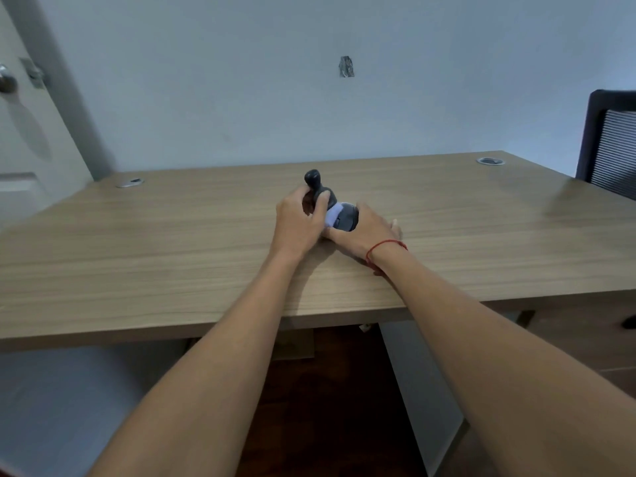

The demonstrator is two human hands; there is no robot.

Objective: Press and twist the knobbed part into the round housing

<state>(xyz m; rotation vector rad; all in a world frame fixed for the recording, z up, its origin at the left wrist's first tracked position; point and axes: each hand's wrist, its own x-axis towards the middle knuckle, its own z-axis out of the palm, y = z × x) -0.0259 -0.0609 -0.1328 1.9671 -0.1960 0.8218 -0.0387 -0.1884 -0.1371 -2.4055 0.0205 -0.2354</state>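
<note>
A dark grey stamp-like object with a knob handle (314,179) lies tilted on the wooden desk (172,242), its round base (347,219) toward the right and a pale lilac band around its middle. My left hand (298,223) grips its neck, thumb and fingers curled round it. My right hand (365,232), a red string on the wrist, rests against the base from the near right; its fingertips are hidden behind the object.
Two metal cable grommets sit at the desk's far corners (130,182) (490,161). A dark mesh chair (611,142) stands at the right. A door with a round knob (7,82) is at the left. The wall stands just behind the desk.
</note>
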